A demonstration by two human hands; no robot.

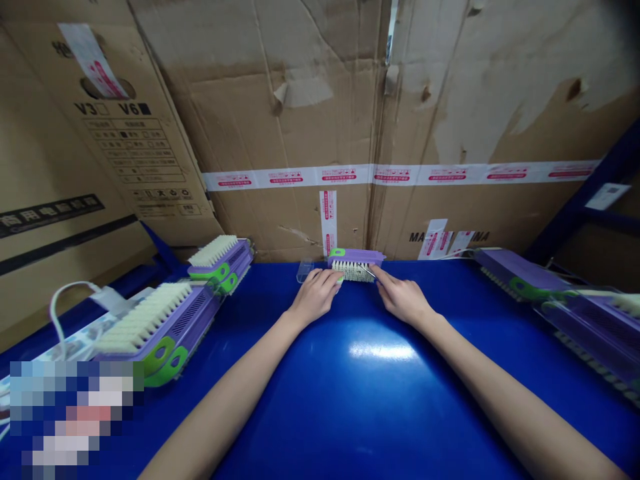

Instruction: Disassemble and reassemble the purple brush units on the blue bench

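Observation:
A purple brush (pixel 357 256) with green end pieces and pale bristles rests against the cardboard at the far side of the blue table. Its bristles face me and look speckled with dark bits. My left hand (pixel 316 293) is closed round the brush's left end, its fingers against the lower edge. In my right hand (pixel 403 297), pinched between the fingers, is a thin metal tool (pixel 367 270), possibly tweezers. Its tip points left into the bristles. A small clear plastic piece (pixel 305 271) lies just left of my left hand.
Purple-green brushes (pixel 150 317) lie at the left, with another pair (pixel 220 260) behind them. More brushes (pixel 520 270) lie at the right. A white power strip (pixel 75 343) with a plugged-in cable is at the left edge. Taped cardboard (pixel 295 133) walls the back of the blue table (pixel 320 407).

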